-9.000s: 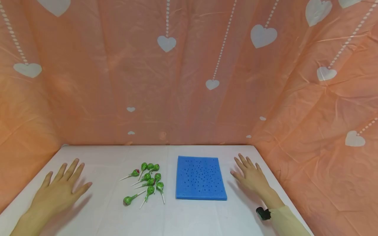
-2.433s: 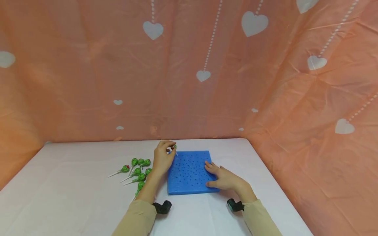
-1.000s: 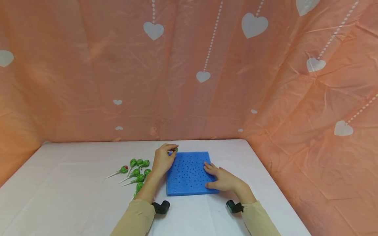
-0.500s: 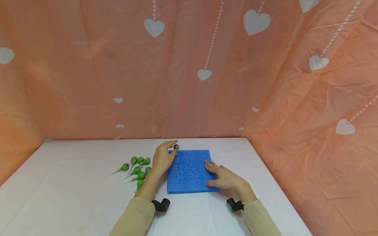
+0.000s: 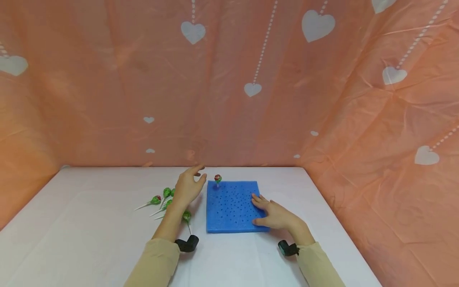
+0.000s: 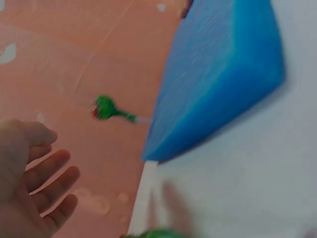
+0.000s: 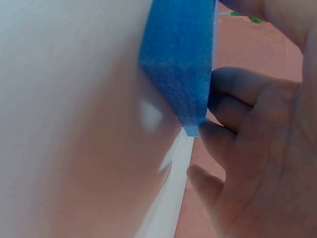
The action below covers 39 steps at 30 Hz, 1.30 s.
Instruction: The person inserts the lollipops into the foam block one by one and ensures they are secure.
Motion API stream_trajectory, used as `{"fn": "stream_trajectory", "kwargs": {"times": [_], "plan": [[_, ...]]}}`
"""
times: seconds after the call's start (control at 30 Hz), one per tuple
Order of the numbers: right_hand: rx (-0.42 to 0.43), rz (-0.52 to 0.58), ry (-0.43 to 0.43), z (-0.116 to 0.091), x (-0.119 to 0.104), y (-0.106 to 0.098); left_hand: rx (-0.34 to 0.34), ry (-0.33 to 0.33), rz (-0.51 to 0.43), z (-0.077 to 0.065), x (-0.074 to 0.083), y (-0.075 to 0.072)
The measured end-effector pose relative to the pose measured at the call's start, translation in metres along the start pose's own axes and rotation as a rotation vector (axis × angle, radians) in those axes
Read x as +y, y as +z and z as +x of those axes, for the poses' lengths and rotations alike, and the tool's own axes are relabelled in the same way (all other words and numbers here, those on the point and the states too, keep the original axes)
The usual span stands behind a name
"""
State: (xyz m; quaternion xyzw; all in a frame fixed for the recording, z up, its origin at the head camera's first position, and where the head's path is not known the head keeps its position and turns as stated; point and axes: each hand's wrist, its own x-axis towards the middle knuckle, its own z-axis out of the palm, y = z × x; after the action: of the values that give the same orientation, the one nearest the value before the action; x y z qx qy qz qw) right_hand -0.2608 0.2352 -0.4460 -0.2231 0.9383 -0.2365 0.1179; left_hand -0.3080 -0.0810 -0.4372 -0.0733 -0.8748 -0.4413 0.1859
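A green-wrapped lollipop [image 5: 217, 178] stands upright, its stick in the far left corner of a blue foam block [image 5: 231, 211] dotted with small holes. Just left of it is my left hand [image 5: 187, 186], fingers loosely bent and holding nothing. The left wrist view shows a gap between that hand [image 6: 37, 183] and the lollipop [image 6: 105, 107]. My right hand [image 5: 274, 215] rests on the block's right side with fingers spread. In the right wrist view its fingertips touch the foam [image 7: 181, 44].
Several more green lollipops [image 5: 155, 200] lie on the white tabletop [image 5: 89, 231] to the left, some hidden behind my left hand and forearm. A lone lollipop [image 5: 187, 216] lies beside that forearm. An orange curtain [image 5: 229, 131] with white hearts borders the table behind and at the sides.
My left hand has let go of the lollipop and drawn back to the left. The lollipop now stands in the foam by itself. My right hand has stayed on the block.
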Motion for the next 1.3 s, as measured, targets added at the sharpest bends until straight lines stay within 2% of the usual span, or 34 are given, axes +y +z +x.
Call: {"fn": "stream_trajectory", "kwargs": {"times": [0.4, 0.57, 0.67, 0.83, 1.0, 1.3], "plan": [[0.01, -0.009, 0.017, 0.001, 0.002, -0.004, -0.057, -0.012, 0.126, -0.004, -0.023, -0.069], [0.009, -0.005, 0.016, 0.001, 0.002, -0.003, -0.089, -0.004, 0.13, -0.007, -0.034, -0.091], [0.006, -0.001, 0.009, 0.001, 0.002, -0.002, -0.131, -0.036, 0.135, -0.01, -0.04, -0.101], [0.004, -0.002, 0.008, 0.001, 0.002, 0.0, -0.216, -0.092, 0.144, -0.016, -0.046, -0.113], [0.004, 0.001, 0.005, 0.001, 0.002, 0.001, -0.291, -0.094, 0.14, -0.021, -0.05, -0.121], [0.0, -0.001, -0.007, 0.001, 0.002, 0.001, -0.416, -0.18, 0.173, -0.023, -0.058, -0.124]]}}
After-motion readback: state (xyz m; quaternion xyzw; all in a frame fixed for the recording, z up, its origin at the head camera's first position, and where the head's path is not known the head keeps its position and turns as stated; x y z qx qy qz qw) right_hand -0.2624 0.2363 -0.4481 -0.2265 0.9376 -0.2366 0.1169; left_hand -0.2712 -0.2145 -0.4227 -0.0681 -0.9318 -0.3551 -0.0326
